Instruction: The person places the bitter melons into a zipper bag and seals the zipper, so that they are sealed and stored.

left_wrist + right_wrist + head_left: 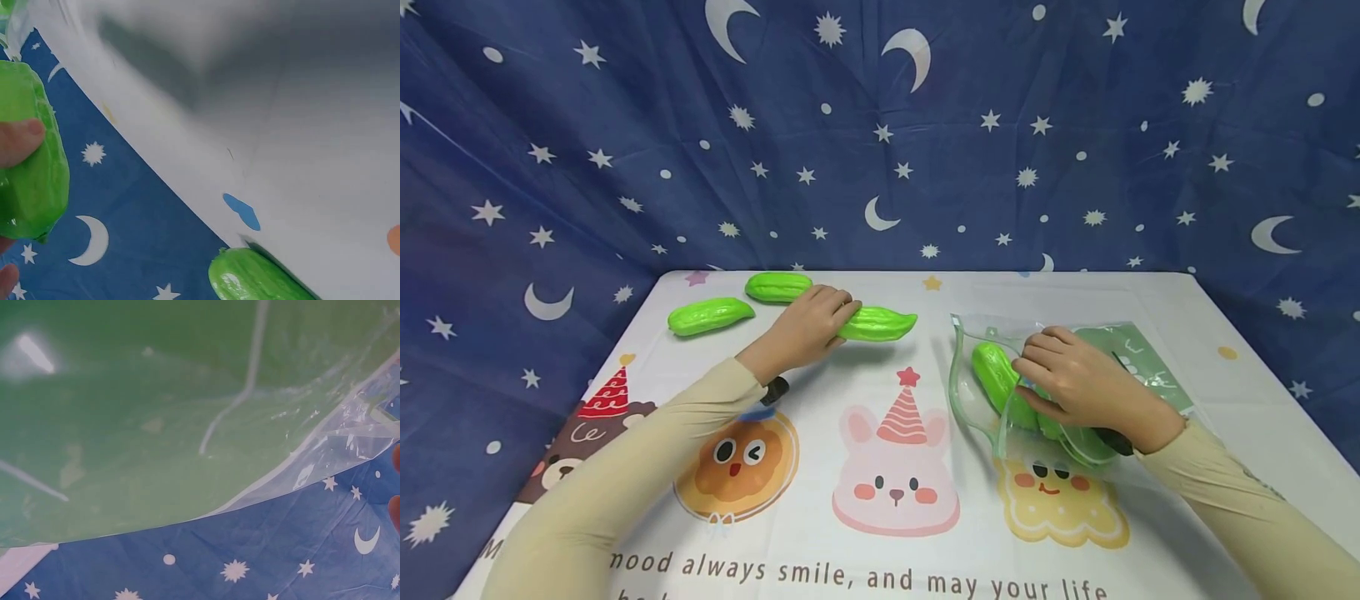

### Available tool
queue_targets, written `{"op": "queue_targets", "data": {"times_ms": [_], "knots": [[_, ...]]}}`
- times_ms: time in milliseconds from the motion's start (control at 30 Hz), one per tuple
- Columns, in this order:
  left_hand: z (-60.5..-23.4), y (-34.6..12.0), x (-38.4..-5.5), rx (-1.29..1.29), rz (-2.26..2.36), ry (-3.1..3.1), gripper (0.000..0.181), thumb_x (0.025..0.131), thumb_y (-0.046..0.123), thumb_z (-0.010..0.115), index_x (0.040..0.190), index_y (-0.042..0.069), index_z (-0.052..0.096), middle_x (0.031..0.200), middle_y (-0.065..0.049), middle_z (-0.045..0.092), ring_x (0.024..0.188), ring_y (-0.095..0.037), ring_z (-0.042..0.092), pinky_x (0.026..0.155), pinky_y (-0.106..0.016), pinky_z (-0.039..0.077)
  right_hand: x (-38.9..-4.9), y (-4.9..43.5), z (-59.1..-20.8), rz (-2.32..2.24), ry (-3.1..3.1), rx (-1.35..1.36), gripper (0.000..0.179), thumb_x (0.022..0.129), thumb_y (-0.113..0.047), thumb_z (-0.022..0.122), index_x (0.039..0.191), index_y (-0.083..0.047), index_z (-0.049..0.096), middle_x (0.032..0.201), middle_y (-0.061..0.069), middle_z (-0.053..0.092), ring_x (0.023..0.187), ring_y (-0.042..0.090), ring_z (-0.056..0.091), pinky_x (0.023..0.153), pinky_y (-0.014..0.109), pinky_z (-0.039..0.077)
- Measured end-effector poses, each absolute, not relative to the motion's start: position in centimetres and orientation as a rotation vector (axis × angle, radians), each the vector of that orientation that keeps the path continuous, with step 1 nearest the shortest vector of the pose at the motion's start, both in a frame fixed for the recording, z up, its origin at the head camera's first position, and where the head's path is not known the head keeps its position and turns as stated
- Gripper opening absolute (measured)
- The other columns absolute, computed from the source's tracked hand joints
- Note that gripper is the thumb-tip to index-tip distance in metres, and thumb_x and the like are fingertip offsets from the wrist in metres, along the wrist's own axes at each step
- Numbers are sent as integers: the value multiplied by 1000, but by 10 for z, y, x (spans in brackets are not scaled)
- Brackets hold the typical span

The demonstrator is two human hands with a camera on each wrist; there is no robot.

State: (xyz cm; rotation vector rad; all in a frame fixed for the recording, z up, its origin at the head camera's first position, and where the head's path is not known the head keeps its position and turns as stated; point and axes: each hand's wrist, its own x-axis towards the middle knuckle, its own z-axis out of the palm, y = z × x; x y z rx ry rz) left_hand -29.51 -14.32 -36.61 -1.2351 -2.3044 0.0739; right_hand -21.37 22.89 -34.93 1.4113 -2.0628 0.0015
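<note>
Starry blue cloth (820, 150) backs a white table (1240, 400) where a person (625, 479) holds a green gourd (880, 324) aloft and grips a clear bag (1138, 350).

Left hand (811, 327) pinches the gourd between thumb and fingers above the table, left of the bag; right hand (1078, 382) curls its fingers on the bag's edge near its mouth. Another gourd (994, 371) lies inside the bag, by the mouth. Two loose gourds (711, 317) rest at the far left, one farther back.

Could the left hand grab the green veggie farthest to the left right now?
Probably not yet: the left hand is holding another green veggie. The leftmost veggie lies uncovered and close by, so it looks within reach once that hand is free.
</note>
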Motion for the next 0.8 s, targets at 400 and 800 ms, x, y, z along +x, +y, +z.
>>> {"op": "queue_targets", "data": {"times_ms": [400,800], "knots": [[-364,-124,-273,-1282,92,-2228,51,71,22,81,114,2,60,103,-10,62,97,-26,59,93,-36,46,-213,230,-349,11,-2059,1414,38,99,-31,33,84,-6,56,72,5,57,72,22,53,72,39,45],[-366,-95,-264,-1393,92,-2171,50,70,21,81,113,3,61,101,-7,60,93,-22,58,94,-32,45,-212,231,-348,6,-2048,1410,38,99,-31,33,84,-6,56,72,4,56,71,22,52,71,38,45]]}}
